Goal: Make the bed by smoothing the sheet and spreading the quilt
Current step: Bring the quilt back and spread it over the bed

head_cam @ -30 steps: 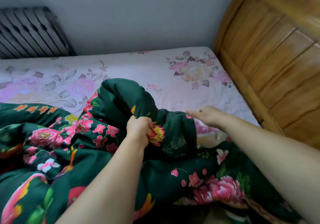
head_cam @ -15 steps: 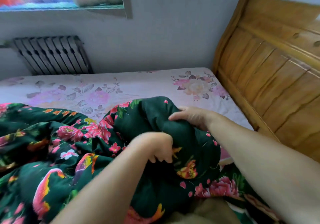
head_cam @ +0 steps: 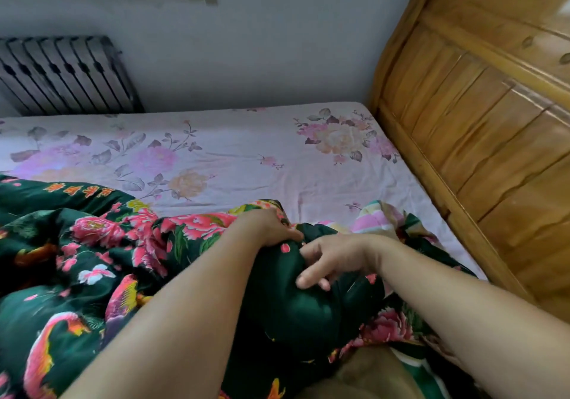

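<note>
On the bed near the headboard [head_cam: 481,139], quilt [head_cam: 92,275] bunched over the sheet [head_cam: 246,151], left hand [head_cam: 268,229] gripping a fold, right hand [head_cam: 333,259] loosely curled on it: spreading under way, probably needing both hands gripping its edge next.

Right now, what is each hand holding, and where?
Left hand grips a bunched fold of the green quilt; right hand rests on the same bunch, fingers loosely curled.

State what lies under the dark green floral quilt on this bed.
The pink floral sheet runs under the green quilt; a striped pastel layer peeks out near the headboard. Anything else beneath is covered.
</note>
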